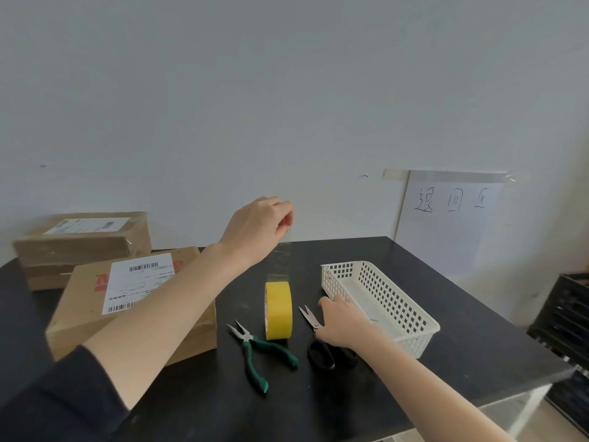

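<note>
A yellow roll of tape [278,310] stands on edge in the middle of the black table [414,371]. A clear strip of tape [281,260] runs up from the roll to my left hand [259,229], which pinches its free end above the table. My right hand [342,323] rests on black-handled scissors [320,341] lying right of the roll, over the joint between blades and handles. How the fingers lie there is hidden by the back of the hand.
Green-handled pliers [258,352] lie left of the scissors. A white perforated basket [382,301] sits to the right. Two cardboard parcels with labels stand at the left, one near [95,317] and one far [83,244]. A handwritten sheet [452,218] is taped on the wall.
</note>
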Demonstrator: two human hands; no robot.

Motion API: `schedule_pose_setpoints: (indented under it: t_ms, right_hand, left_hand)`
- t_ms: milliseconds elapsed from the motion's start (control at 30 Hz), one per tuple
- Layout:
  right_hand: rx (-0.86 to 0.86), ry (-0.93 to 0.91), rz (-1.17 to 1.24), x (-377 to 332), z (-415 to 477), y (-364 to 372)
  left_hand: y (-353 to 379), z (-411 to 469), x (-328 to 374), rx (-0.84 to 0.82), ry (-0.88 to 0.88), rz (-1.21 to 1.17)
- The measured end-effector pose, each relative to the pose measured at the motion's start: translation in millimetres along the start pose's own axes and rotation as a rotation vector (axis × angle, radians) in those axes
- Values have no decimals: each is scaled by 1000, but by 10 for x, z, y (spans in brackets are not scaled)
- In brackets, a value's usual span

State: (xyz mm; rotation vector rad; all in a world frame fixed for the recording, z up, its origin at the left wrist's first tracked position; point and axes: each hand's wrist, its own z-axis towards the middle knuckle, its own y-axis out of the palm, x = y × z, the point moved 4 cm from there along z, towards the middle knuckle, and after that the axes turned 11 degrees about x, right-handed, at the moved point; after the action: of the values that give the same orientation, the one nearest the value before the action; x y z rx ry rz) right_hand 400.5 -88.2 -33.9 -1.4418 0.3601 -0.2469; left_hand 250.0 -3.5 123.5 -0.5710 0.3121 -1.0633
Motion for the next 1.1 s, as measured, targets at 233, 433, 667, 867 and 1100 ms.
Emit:
schedule_pose_setpoints:
  t_ms: [233,433,667,867,1100]
  right_hand:
    - [-162,118,-86,25,-101,132]
    - [-177,149,-23,15,-97,196]
    - [-193,132,113,-17,-68,141]
    - [-196,257,589,47,-25,51]
    - [-55,375,1337,12,28,-165]
  left_hand:
    - [-5,-17,25,1,10,-5]
    - [-14,-23,-5,1,14,-11]
    - [-37,-24,-26,-8,11,-16]
    - [-45,-25,-31,-11,12,-16]
    - [-45,-12,-29,-31,14,-19]
